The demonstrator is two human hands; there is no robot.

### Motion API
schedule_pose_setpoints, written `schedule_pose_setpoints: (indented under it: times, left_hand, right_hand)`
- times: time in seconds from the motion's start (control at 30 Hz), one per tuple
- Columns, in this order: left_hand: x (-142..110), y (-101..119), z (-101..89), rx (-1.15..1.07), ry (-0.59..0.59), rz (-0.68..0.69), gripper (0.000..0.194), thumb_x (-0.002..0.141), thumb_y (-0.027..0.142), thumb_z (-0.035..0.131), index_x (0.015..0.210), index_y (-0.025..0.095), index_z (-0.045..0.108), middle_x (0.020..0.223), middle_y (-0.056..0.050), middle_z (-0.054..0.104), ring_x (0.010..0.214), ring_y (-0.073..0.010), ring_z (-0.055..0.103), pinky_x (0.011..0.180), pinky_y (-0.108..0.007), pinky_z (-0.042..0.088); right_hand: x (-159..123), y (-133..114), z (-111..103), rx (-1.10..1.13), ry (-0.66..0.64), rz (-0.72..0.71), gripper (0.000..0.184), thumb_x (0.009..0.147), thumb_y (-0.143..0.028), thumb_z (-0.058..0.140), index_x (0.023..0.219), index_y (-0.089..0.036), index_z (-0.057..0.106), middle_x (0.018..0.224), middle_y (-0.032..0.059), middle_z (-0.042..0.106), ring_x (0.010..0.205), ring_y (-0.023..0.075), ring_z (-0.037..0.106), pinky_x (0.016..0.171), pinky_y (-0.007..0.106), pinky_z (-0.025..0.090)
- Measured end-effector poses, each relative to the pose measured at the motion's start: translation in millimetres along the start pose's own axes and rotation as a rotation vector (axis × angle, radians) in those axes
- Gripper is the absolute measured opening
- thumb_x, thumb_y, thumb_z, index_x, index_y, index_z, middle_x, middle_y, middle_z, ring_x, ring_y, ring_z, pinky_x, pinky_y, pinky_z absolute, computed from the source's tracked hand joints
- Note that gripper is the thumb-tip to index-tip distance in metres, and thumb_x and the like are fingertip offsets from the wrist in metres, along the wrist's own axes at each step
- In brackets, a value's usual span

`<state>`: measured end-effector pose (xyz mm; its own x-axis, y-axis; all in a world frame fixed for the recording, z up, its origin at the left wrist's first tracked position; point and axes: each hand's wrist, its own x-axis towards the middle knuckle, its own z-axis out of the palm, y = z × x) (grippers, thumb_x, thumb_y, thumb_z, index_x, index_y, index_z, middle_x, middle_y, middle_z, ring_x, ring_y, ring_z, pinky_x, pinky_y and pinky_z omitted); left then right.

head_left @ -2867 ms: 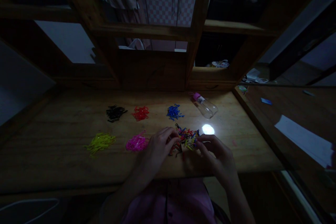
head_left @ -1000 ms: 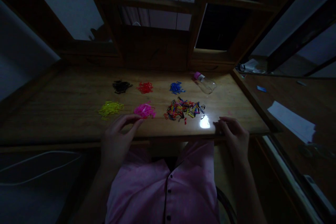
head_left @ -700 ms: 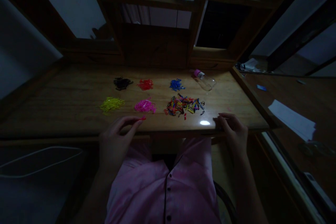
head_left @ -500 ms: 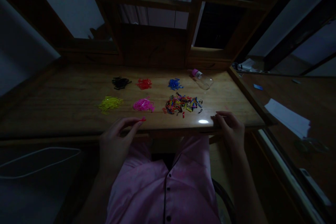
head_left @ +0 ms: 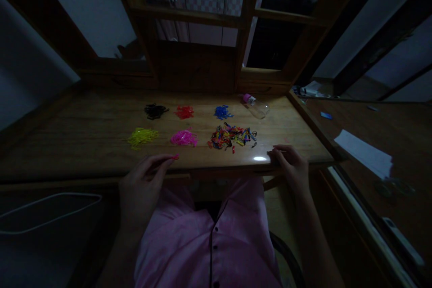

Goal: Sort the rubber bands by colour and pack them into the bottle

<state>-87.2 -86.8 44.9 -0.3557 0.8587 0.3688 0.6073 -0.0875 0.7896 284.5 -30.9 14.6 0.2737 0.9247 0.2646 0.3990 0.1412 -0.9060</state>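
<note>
My left hand [head_left: 143,184] is closed in a pinch on a small pinkish-red rubber band [head_left: 175,157], above the table's front edge. Beyond it are a pink pile of bands [head_left: 184,137] and a yellow pile [head_left: 142,138]. My right hand [head_left: 293,162] rests at the front edge on the right, thumb and forefinger together; what they hold is too small to make out. To its left lies a mixed-colour heap of bands [head_left: 229,136], with a single red band [head_left: 233,149] just in front. Black [head_left: 155,110], red [head_left: 184,112] and blue [head_left: 222,112] piles form the back row.
A clear bottle with a pink cap [head_left: 259,108] lies on its side at the back right of the wooden table [head_left: 101,117]. A wooden shelf unit [head_left: 195,67] stands behind. White papers [head_left: 364,153] lie on the brown surface to the right.
My left hand has drawn a little left and down with the pinkish-red band, away from the pink pile. My right hand keeps its pinch; the view has tilted slightly.
</note>
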Motion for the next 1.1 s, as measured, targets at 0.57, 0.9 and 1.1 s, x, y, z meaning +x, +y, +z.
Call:
schedule_pose_setpoints:
  times: [0.57, 0.9, 1.1]
  left_hand:
    - [32.8, -0.7, 18.5, -0.158, -0.174, -0.254, 0.032, 0.08, 0.048, 0.07, 0.103, 0.026, 0.071, 0.101, -0.001, 0.075, 0.094, -0.0214, 0.072, 0.083, -0.028, 0.058]
    - [100.0, 23.9, 50.8, -0.166, -0.258, -0.155, 0.018, 0.078, 0.041, 0.073, 0.089, 0.026, 0.075, 0.093, 0.001, 0.076, 0.085, -0.0173, 0.072, 0.078, -0.021, 0.058]
    - [98.6, 41.6, 61.4, -0.22, -0.364, -0.134, 0.014, 0.079, 0.04, 0.072, 0.083, 0.027, 0.076, 0.087, 0.001, 0.077, 0.082, -0.0187, 0.073, 0.073, -0.023, 0.06]
  right_hand:
    - [3.5, -15.3, 0.1, -0.112, -0.029, 0.143, 0.029, 0.088, -0.046, 0.064, 0.104, -0.022, 0.068, 0.091, 0.0069, 0.077, 0.086, 0.0248, 0.074, 0.072, 0.032, 0.057]
    - [55.4, -73.2, 50.6, -0.041, -0.012, 0.015, 0.019, 0.088, -0.036, 0.066, 0.102, -0.024, 0.068, 0.094, 0.0037, 0.074, 0.081, 0.0184, 0.072, 0.07, 0.027, 0.057]
    - [53.9, -124.3, 96.8, 0.251, -0.397, -0.029, 0.006, 0.086, -0.022, 0.068, 0.087, -0.022, 0.073, 0.107, 0.0069, 0.072, 0.103, 0.0223, 0.067, 0.081, 0.032, 0.056]
